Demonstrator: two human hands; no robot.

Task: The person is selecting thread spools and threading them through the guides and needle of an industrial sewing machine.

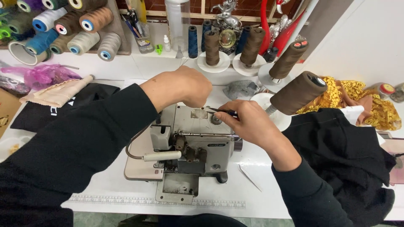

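Observation:
A grey overlock sewing machine (191, 147) stands on the white table (105, 193). My left hand (185, 86) is curled into a loose fist over the machine's top rear, and what it grips is hidden. My right hand (248, 122) pinches dark tweezers (223, 112), with their tip on the machine's top plate near a small round knob. Both my arms wear black sleeves.
Brown thread cones (296, 92) stand on white holders behind and right of the machine. Black fabric (349, 159) lies at the right, gold trim (362, 101) behind it. A rack of coloured spools (71, 29) sits at the back left, beside pink plastic (40, 75) and black cloth (50, 109).

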